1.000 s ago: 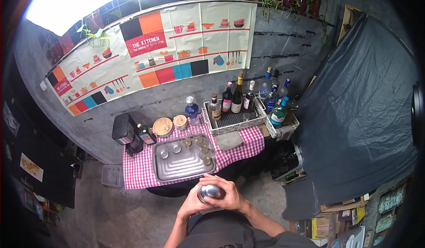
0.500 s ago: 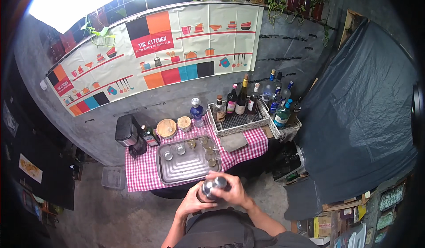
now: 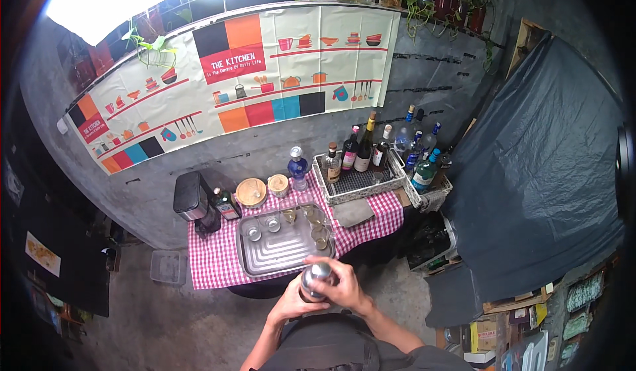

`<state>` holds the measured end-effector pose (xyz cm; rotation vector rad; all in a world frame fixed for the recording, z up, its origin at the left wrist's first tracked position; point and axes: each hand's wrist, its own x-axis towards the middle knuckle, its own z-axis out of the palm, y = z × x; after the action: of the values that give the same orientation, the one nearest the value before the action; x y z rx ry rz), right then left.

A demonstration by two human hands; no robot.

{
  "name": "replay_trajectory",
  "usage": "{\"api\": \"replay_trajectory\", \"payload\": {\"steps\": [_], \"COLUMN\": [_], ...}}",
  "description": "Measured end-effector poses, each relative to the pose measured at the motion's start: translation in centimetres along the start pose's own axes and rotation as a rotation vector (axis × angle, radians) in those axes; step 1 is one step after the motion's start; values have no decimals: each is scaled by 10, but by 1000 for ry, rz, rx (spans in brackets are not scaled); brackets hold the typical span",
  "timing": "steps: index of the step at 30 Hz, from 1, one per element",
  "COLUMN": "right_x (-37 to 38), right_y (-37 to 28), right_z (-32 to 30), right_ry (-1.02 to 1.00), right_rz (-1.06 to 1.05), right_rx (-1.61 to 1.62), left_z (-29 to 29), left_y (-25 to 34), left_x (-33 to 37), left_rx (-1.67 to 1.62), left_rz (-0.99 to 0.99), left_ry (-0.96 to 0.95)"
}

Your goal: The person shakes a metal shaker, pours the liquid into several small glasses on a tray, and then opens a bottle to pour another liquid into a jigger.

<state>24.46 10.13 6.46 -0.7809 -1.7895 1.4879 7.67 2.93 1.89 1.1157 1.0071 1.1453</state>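
Observation:
I hold a silver metal cocktail shaker (image 3: 322, 269) in front of my body, just off the table's near edge. My left hand (image 3: 292, 302) wraps round its lower part. Around its upper part and cap closes my right hand (image 3: 349, 291), with the index finger stretched across the far side. Just beyond my hands lies a grey metal tray (image 3: 265, 263). Along its far and right sides stand several small glasses, among them a clear glass (image 3: 254, 234) and a stemmed glass (image 3: 321, 240).
The tray rests on a pink checked tablecloth (image 3: 212, 265). Behind it are a black coffee maker (image 3: 191, 197), a dark bottle (image 3: 226, 205), two wooden-lidded jars and a blue bottle (image 3: 297, 167). To the right, a wire basket (image 3: 354, 193) holds several bottles, beside a folded grey cloth (image 3: 353, 213).
The shaker has shifted slightly left and its cap now points more toward the tray. Both hands keep their grip on it.

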Motion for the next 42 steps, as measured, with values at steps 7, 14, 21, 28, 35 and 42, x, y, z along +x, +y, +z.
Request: {"api": "replay_trajectory", "payload": {"steps": [7, 14, 21, 28, 35, 42], "right_x": [-5, -9, -5, -7, -11, -6], "right_y": [18, 5, 4, 12, -9, 3], "right_z": [-8, 1, 3, -9, -7, -2], "right_ry": [33, -106, -7, 42, -147, -26], "right_rz": [-157, -319, -105, -135, -356, -107], "right_rx": [34, -97, 21, 55, -129, -15], "left_z": [-19, -21, -11, -13, -22, -1], "left_y": [3, -1, -4, 4, -11, -14], "left_x": [-4, -4, -3, -3, -4, -2], "left_rx": [170, 122, 56, 121, 125, -26], "left_rz": [76, 49, 52, 61, 60, 32], "left_ry": [-27, -36, -29, -29, -41, -29]}}
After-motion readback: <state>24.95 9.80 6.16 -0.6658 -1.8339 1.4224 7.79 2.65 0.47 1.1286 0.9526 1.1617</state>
